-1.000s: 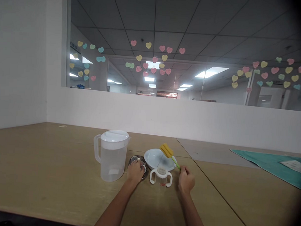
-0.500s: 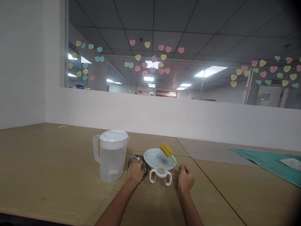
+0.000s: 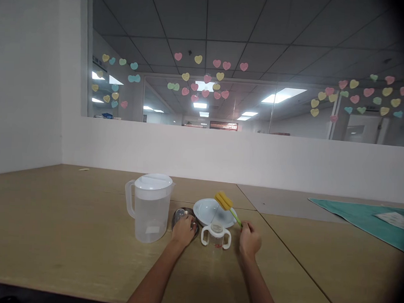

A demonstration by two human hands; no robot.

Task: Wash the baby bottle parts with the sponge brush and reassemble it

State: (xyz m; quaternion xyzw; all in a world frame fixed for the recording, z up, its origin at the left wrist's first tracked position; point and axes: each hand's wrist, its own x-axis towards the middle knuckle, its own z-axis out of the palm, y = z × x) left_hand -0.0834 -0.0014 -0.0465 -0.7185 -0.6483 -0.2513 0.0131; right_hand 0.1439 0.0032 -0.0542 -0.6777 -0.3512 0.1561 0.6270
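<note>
My right hand (image 3: 251,241) is closed round the green handle of a bottle brush with a yellow sponge head (image 3: 223,201). The sponge is held up above the white bowl (image 3: 204,218). On the table in front of that bowl stands a clear baby bottle (image 3: 216,240) with two white side handles. My left hand (image 3: 183,231) reaches over a small round metal dish (image 3: 174,224), its fingers bent down into it; what they grip is hidden. Beside those fingers a clear dome-shaped cap (image 3: 179,214) lies in the dish.
A lidded translucent pitcher (image 3: 151,216) of water stands left of the dish. At the right, a teal cloth (image 3: 352,214) carries a pale packet or paper (image 3: 393,219). Behind the table (image 3: 69,235) rises a white wall (image 3: 221,154) with a window above.
</note>
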